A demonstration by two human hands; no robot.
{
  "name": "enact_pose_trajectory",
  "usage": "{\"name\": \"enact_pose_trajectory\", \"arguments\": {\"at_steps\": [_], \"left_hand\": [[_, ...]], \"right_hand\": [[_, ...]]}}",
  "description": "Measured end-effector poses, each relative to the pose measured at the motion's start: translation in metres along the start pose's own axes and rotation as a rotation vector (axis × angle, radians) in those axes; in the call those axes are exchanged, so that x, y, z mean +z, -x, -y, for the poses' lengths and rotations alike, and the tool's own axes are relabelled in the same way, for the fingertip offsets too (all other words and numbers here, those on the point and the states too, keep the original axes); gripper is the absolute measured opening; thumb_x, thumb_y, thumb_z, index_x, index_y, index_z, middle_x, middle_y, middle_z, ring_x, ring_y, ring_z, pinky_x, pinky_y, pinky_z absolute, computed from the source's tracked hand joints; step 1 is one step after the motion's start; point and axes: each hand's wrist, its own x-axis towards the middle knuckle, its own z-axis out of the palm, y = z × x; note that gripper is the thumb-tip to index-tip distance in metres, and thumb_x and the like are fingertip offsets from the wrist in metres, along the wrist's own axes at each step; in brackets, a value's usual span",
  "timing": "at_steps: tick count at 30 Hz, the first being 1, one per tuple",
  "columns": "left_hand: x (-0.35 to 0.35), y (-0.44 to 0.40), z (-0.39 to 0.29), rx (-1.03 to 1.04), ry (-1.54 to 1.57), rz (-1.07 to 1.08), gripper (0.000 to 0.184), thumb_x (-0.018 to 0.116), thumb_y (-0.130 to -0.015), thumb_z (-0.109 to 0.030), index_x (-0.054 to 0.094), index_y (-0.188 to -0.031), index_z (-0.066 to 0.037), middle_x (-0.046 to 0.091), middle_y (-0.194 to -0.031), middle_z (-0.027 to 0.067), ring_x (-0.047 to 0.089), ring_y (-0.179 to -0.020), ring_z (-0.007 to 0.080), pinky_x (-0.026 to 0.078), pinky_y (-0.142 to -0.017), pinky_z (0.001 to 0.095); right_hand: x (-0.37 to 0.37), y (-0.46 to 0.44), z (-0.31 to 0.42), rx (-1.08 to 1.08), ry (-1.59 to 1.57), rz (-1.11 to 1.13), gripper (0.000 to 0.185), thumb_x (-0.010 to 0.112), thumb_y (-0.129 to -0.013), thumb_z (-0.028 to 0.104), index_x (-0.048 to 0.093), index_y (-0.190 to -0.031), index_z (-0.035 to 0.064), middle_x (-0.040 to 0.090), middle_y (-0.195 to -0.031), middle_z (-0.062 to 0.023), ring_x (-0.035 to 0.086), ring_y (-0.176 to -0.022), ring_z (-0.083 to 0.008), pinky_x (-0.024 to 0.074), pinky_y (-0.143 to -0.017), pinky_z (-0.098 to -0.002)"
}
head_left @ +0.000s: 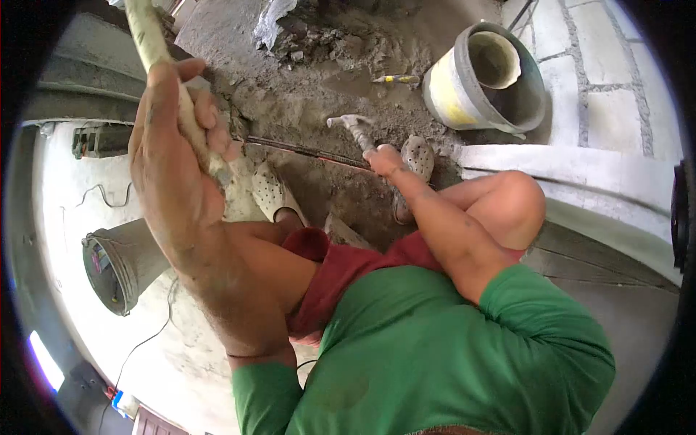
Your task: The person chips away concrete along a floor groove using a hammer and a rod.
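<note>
Gripping pale pole (pixel 149 36) in left hand (pixel 177 138), slanting up out of view at top left. Gripping hammer (pixel 358 133) in right hand (pixel 386 159), closed round handle, near right perforated shoe (pixel 418 156). Thin dark rods (pixel 312 152) between hands, above dirt floor (pixel 304 101). Farther off, yellow-marked tool (pixel 396 79) on dirt, just beside large bucket (pixel 444 90) with smaller container (pixel 513 56) inside.

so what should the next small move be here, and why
I'd probably bring the hammer a little closer to the pale stick. The right hand already grips the hammer by its handle, the left hand has the stick, and the hammer's head is apart from it.
</note>
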Motion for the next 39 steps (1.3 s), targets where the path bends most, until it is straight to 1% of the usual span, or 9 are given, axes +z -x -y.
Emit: {"name": "enact_pose_trajectory", "arguments": {"at_steps": [2, 3, 7, 13, 19, 24, 29, 32, 39], "left_hand": [[-0.006, -0.003, 0.000, -0.034, 0.000, -0.037, 0.042, 0.051, -0.104, -0.036, 0.057, -0.114, 0.004, 0.048, -0.065, 0.0009, 0.044, -0.051, 0.0084, 0.037, -0.044, 0.0243], [-0.009, -0.004, -0.001, -0.052, 0.002, -0.043, 0.043, 0.051, -0.104, -0.037, 0.057, -0.114, 0.004, 0.048, -0.065, 0.0008, 0.044, -0.050, 0.0082, 0.037, -0.044, 0.0241], [-0.014, -0.014, -0.004, -0.087, -0.010, -0.070, 0.046, 0.048, -0.104, -0.040, 0.057, -0.115, 0.004, 0.047, -0.065, 0.0004, 0.043, -0.050, 0.0075, 0.037, -0.044, 0.0238], [-0.016, -0.019, 0.005, -0.110, -0.106, -0.134, 0.047, 0.045, -0.105, -0.041, 0.055, -0.119, 0.003, 0.047, -0.065, -0.0009, 0.043, -0.049, 0.0061, 0.037, -0.043, 0.0217], [-0.022, -0.023, 0.017, -0.134, -0.428, -0.095, 0.043, 0.049, -0.103, -0.040, 0.059, -0.114, 0.000, 0.048, -0.064, -0.0013, 0.044, -0.049, 0.0063, 0.035, -0.044, 0.0229], [-0.026, -0.070, 0.095, -0.238, -0.933, 0.078, 0.027, 0.056, -0.099, -0.031, 0.059, -0.113, -0.009, 0.050, -0.067, 0.0001, 0.043, -0.047, 0.0092, 0.034, -0.039, 0.0266], [-0.081, -0.132, 0.284, -0.546, -1.410, 0.446, 0.036, 0.053, -0.097, -0.034, 0.069, -0.103, -0.002, 0.069, -0.081, 0.0156, 0.067, -0.072, 0.0268, 0.051, -0.065, 0.0445], [-0.101, -0.142, 0.360, -0.046, -1.623, 0.683, 0.034, 0.054, -0.094, -0.032, 0.070, -0.101, -0.003, 0.071, -0.092, 0.0198, 0.069, -0.086, 0.0365, 0.052, -0.075, 0.0501], [-0.040, -0.131, 0.373, -0.153, -1.429, 0.417, 0.034, 0.052, -0.093, -0.034, 0.070, -0.105, -0.008, 0.069, -0.107, 0.0217, 0.064, -0.104, 0.0413, 0.051, -0.089, 0.0514]], "right_hand": [[0.005, -0.025, -0.002, -0.261, 0.439, -0.377, 0.042, 0.061, -0.090, 0.029, 0.063, -0.106, -0.0096, 0.069, -0.088, -0.0228, 0.069, -0.073, -0.0349, 0.0549, -0.063, -0.0471], [-0.001, -0.021, 0.014, -0.067, 0.252, -0.267, 0.046, 0.060, -0.088, 0.033, 0.064, -0.110, -0.0073, 0.069, -0.100, -0.0283, 0.068, -0.095, -0.0423, 0.0542, -0.082, -0.0495], [-0.017, -0.052, 0.042, -0.046, 0.396, -0.321, 0.038, 0.058, -0.089, 0.029, 0.070, -0.108, -0.0009, 0.066, -0.114, -0.0273, 0.064, -0.107, -0.0421, 0.0510, -0.091, -0.0486], [-0.046, -0.133, 0.076, -0.151, 0.384, -0.428, 0.039, 0.062, -0.085, 0.030, 0.070, -0.104, -0.0032, 0.069, -0.105, -0.0272, 0.068, -0.096, -0.0419, 0.0547, -0.084, -0.0481], [-0.068, -0.117, 0.075, -0.031, -0.055, -0.175, 0.024, 0.071, -0.085, 0.027, 0.063, -0.080, 0.0051, 0.059, -0.066, -0.0047, 0.053, -0.052, -0.0152, 0.0412, -0.043, -0.0380], [-0.065, -0.025, 0.082, -0.023, -0.327, -0.099, 0.023, 0.069, -0.089, 0.028, 0.064, -0.086, 0.0059, 0.059, -0.068, -0.0022, 0.052, -0.054, -0.0107, 0.0388, -0.042, -0.0324], [-0.085, 0.036, 0.108, -0.180, -0.413, -0.119, 0.021, 0.067, -0.090, 0.022, 0.064, -0.094, 0.0010, 0.059, -0.070, -0.0022, 0.052, -0.055, -0.0098, 0.0400, -0.045, -0.0288], [-0.095, 0.069, 0.114, -0.349, -0.447, -0.172, 0.021, 0.067, -0.089, 0.017, 0.062, -0.095, -0.0022, 0.058, -0.072, -0.0022, 0.053, -0.058, -0.0084, 0.0417, -0.047, -0.0253], [-0.113, 0.082, 0.093, -0.390, -0.559, -0.034, 0.027, 0.070, -0.085, 0.024, 0.056, -0.095, 0.0028, 0.054, -0.072, -0.0009, 0.048, -0.052, -0.0082, 0.0404, -0.042, -0.0280]]}}
